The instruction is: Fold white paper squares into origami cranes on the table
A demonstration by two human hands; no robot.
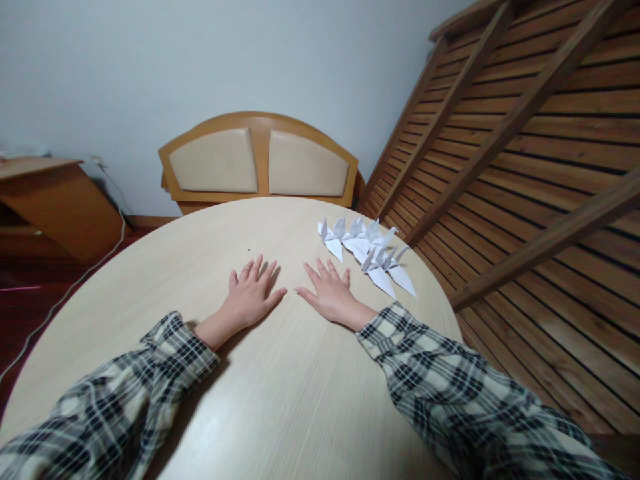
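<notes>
My left hand [250, 297] lies palm down on the round pale wood table [280, 400], fingers spread, holding nothing. To its right, my right hand [330, 293] rests flat in the same way, its fingers apart and a small gap between the two thumbs. Several white folded paper cranes [379, 261] stand in a cluster near the table's far right edge, just beyond and to the right of my right hand. Neither hand touches them. Both of my forearms are in checked sleeves.
Behind the table stands a wooden headboard [263, 150] with two cream pads against the wall. A large slatted wood frame [525, 173] leans close along the right. At the left are a brown desk [50, 207] and a white cable [75, 283] trailing over the floor.
</notes>
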